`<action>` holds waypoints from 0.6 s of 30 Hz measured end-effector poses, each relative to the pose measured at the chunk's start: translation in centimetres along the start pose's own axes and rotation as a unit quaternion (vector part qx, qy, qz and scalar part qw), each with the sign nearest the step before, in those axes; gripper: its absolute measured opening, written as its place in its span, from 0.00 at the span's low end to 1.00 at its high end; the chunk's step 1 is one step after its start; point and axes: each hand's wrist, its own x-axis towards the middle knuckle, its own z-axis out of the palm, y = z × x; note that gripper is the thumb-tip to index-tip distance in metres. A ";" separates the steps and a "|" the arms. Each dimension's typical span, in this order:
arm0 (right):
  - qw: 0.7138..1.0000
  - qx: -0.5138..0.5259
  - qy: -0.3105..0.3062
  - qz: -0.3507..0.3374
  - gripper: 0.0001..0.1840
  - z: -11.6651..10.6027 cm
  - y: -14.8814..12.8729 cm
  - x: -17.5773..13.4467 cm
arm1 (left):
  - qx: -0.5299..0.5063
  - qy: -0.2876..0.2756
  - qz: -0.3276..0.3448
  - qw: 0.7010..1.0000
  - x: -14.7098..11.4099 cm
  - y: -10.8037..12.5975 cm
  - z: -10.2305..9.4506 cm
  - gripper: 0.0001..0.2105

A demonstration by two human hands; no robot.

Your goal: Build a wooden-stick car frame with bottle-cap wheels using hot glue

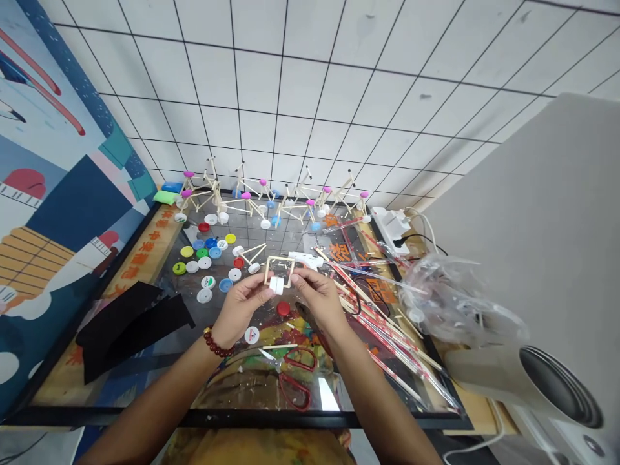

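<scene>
Both hands hold a small square frame of pale wooden sticks [279, 259] above the middle of the glass-topped table. My left hand [245, 307] pinches its left side, thumb against a white bottle-cap pair [276, 285] at the near edge. On the opposite side, my right hand [320, 298] has thumb and fingers closed on the right stick. A red bottle cap [283, 309] lies just below the frame. Beyond my right fingers rests a white glue gun [308, 259]. Left of the frame stands a stick piece with white caps [252, 255].
Stick models with caps [247, 196] line the back by the tiled wall. Loose bottle caps [202, 252] lie left; red-handled scissors [295, 381] lie nearest me. Wrapped wooden sticks [387, 329], a power strip [391, 226] and a plastic bag [455, 294] occupy the right; black sheets [130, 329] the left.
</scene>
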 end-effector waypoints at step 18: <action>0.997 -0.040 -0.044 -0.054 0.03 2.7 0.4 -0.4 | 0.019 0.027 0.053 0.998 -0.1 -0.6 -0.3 0.23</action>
